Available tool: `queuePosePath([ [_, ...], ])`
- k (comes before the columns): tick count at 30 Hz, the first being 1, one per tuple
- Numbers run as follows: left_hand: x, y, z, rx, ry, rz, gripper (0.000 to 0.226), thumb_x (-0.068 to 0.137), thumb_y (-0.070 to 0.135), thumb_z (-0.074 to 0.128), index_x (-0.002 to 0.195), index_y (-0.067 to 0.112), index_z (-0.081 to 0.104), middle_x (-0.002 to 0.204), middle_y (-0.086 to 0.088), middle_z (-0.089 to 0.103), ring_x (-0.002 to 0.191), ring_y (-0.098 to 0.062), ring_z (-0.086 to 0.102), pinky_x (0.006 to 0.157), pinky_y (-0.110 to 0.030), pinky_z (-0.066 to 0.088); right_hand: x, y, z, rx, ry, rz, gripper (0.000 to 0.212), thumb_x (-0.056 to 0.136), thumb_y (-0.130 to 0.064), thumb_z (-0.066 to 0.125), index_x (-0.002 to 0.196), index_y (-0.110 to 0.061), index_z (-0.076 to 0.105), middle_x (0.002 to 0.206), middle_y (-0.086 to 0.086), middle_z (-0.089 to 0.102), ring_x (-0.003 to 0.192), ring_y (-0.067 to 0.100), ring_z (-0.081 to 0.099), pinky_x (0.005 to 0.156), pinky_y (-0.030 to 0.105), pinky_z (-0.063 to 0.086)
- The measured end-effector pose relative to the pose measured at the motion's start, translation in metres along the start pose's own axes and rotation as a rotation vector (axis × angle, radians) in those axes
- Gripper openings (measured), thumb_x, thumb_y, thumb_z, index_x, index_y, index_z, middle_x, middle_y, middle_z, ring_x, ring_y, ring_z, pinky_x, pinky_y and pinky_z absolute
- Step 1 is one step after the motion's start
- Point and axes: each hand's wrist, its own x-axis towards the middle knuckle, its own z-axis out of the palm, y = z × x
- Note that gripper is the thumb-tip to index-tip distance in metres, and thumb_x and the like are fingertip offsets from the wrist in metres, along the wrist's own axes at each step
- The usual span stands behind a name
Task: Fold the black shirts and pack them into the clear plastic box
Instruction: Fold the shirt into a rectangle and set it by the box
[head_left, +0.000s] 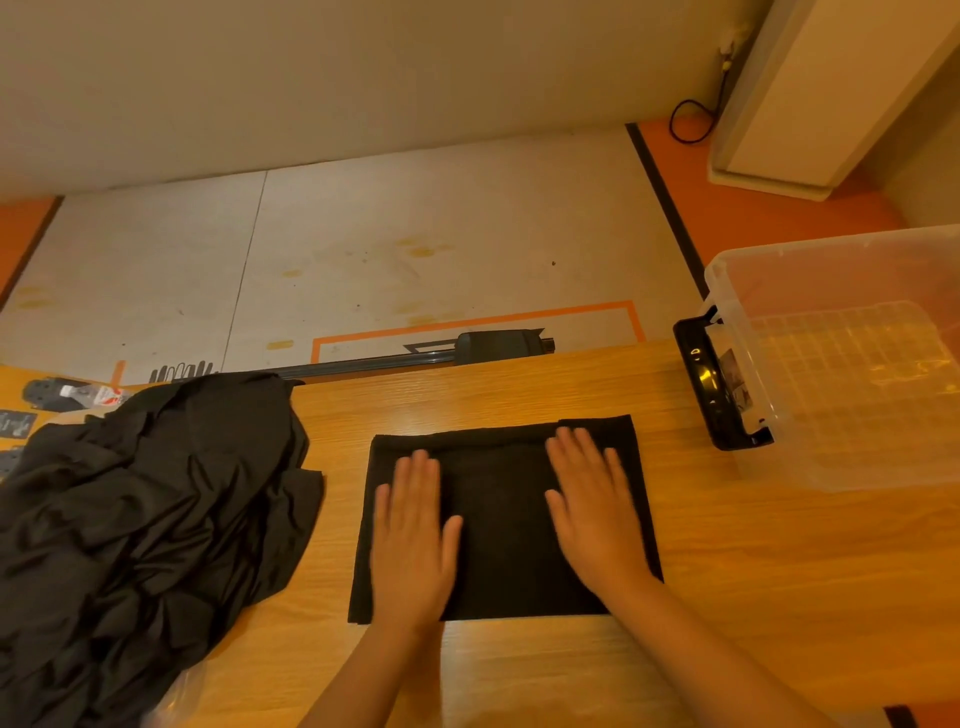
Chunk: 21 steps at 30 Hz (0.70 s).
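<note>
Both flat palms, left hand (413, 525) and right hand (597, 506), fingers straight, press the folded black shirt (498, 519) on the wooden table (753, 571); smoothing looks finished. Next I would lift it right into the clear plastic box (841, 374).

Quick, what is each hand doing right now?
Left hand: open, fingers straight, pressing flat on the folded black shirt.
Right hand: open, also flat on that shirt, holding nothing.

Bare table (727, 571) lies open between the folded shirt (498, 519) and the clear plastic box (831, 452), whose top is uncovered. The left side is obstructed by heaped black shirts (130, 519).
</note>
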Motion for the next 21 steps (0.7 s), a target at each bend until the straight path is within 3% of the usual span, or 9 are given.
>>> queuePosePath([
  [3, 0.009, 0.022, 0.013, 0.046, -0.072, 0.192, 0.061, 0.101, 0.043, 0.027, 0.154, 0.014, 0.02, 0.162, -0.003, 0.015, 0.15, -0.017, 0.009, 0.119, -0.041, 0.012, 0.004, -0.035, 0.01, -0.043, -0.125, -0.219, 0.055, 0.093, -0.034, 0.028, 0.141, -0.015, 0.046, 0.15, 0.004, 0.04, 0.142, 0.019, 0.029, 0.112, 0.042, 0.019],
  [7, 0.029, 0.022, 0.021, 0.1, -0.122, 0.184, 0.061, 0.101, 0.046, 0.023, 0.153, 0.014, 0.022, 0.161, -0.003, 0.017, 0.15, -0.016, 0.008, 0.119, -0.041, 0.013, 0.023, -0.028, 0.021, -0.087, -0.186, -0.219, 0.055, 0.092, -0.037, 0.027, 0.139, -0.014, 0.047, 0.147, 0.004, 0.045, 0.14, 0.018, 0.03, 0.112, 0.041, 0.018],
  [12, 0.037, 0.023, 0.024, 0.11, -0.142, 0.168, 0.067, 0.098, 0.053, 0.026, 0.153, 0.016, 0.023, 0.161, -0.002, 0.016, 0.15, -0.018, 0.008, 0.118, -0.041, 0.012, 0.037, -0.023, 0.024, -0.116, -0.182, -0.219, 0.053, 0.094, -0.04, 0.024, 0.142, -0.019, 0.036, 0.151, 0.002, 0.033, 0.142, 0.019, 0.028, 0.113, 0.043, 0.018],
  [18, 0.06, 0.025, 0.013, 0.092, -0.109, 0.212, 0.064, 0.091, 0.049, 0.035, 0.144, 0.014, 0.041, 0.154, -0.006, 0.035, 0.143, -0.022, 0.028, 0.116, -0.042, 0.021, 0.048, -0.025, 0.026, -0.151, -0.172, -0.2, 0.056, 0.096, -0.042, 0.012, 0.146, -0.018, 0.021, 0.157, 0.003, 0.026, 0.147, 0.019, 0.015, 0.117, 0.042, 0.005],
  [21, 0.064, 0.027, 0.017, 0.077, -0.111, 0.26, 0.063, 0.096, 0.043, 0.029, 0.152, 0.014, 0.027, 0.16, -0.004, 0.022, 0.149, -0.017, 0.013, 0.12, -0.038, 0.008, 0.055, -0.023, 0.022, -0.169, -0.198, -0.251, 0.057, 0.098, -0.04, 0.008, 0.149, -0.016, 0.008, 0.16, 0.001, 0.005, 0.148, 0.016, -0.005, 0.119, 0.04, -0.009],
])
